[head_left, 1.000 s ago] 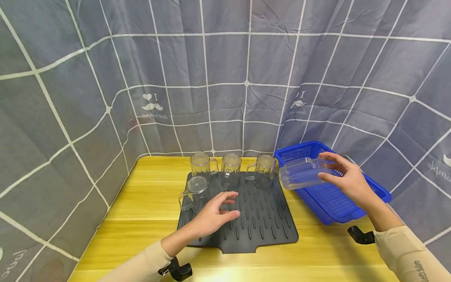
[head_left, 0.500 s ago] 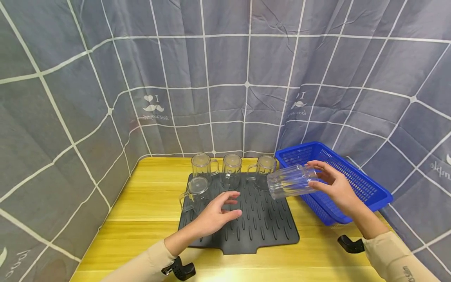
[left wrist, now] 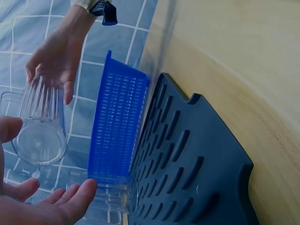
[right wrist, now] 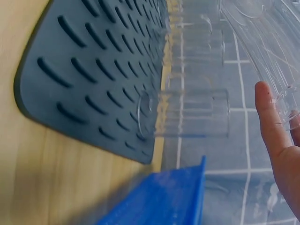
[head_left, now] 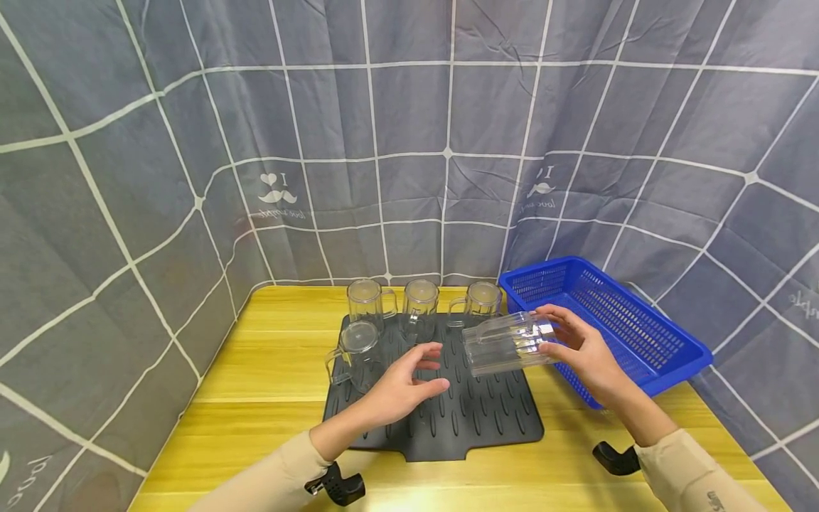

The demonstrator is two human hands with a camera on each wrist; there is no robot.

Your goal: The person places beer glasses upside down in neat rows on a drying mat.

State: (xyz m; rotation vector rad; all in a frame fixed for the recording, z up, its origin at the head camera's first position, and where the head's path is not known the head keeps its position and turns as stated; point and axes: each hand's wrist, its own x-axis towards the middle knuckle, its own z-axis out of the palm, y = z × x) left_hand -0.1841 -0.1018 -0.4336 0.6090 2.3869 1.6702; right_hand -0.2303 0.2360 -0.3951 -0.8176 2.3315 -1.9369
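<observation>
A clear glass mug (head_left: 502, 346), tilted on its side in the air over the right part of a dark ridged mat (head_left: 461, 430), is gripped at its right end by my right hand (head_left: 585, 352). In the left wrist view the mug's round end (left wrist: 40, 143) faces my left hand (left wrist: 56, 206). My left hand (head_left: 403, 387) hovers over the mat with fingers apart, holding nothing and not touching the mug. Three more glass mugs, one of them the middle mug (head_left: 420, 306), stand along the mat's back edge. Another mug (head_left: 360, 345) stands in front at the left.
To the right of the mat sits a blue perforated plastic basket (head_left: 694, 359), set at an angle, partly behind my right hand. A yellow wooden table (head_left: 256, 370) lies under everything. Grey gridded curtain (head_left: 409, 185) encloses the back and sides.
My right hand has carried the mug left and lower, from over the basket to over the mat. My left hand has shifted slightly right. The standing mugs have stayed put.
</observation>
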